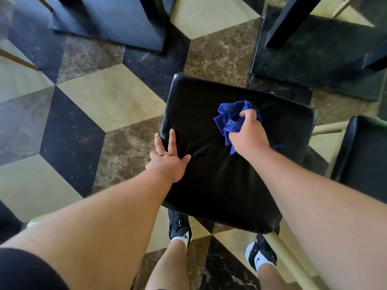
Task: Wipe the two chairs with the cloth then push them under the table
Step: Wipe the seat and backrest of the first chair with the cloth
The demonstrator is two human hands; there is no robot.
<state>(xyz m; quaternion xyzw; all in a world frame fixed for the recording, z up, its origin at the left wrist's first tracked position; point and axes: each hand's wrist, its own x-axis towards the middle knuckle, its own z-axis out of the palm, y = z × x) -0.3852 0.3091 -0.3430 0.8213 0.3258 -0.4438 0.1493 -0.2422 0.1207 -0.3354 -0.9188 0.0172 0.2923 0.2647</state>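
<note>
1. Head view: marble floor [109,97] in cream, brown and black tiles, with dark table bases [117,24] at the top.
2. We see the chair [219,185] mid-frame, with a black padded seat. It sits near the bases and is not pushed under.
3. The cloth [230,114] is blue and bunched, on the seat's far-right part. The right hand [247,132] is clamped on it, fingers curled round the wad, pressing it down.
4. The left hand [167,162] lies flat at the seat's left edge, fingers straight and spread, holding nothing. We judge it steadies the chair.
5. The second chair [364,155] is at the right edge, apart from the first. Only part of its seat shows.
6. Handling, our judgement: the cloth is soft and light, best gripped as a wad under the palm. The seat looks smooth, so the cloth should slide, and the padding gives. The thin gold legs [293,262] suggest a light chair that may skid on polished tiles. For the push we would hold the seat's side edges, as no backrest is visible.
7. Step: wiping the first seat. The second chair and both pushes are not yet done.
</note>
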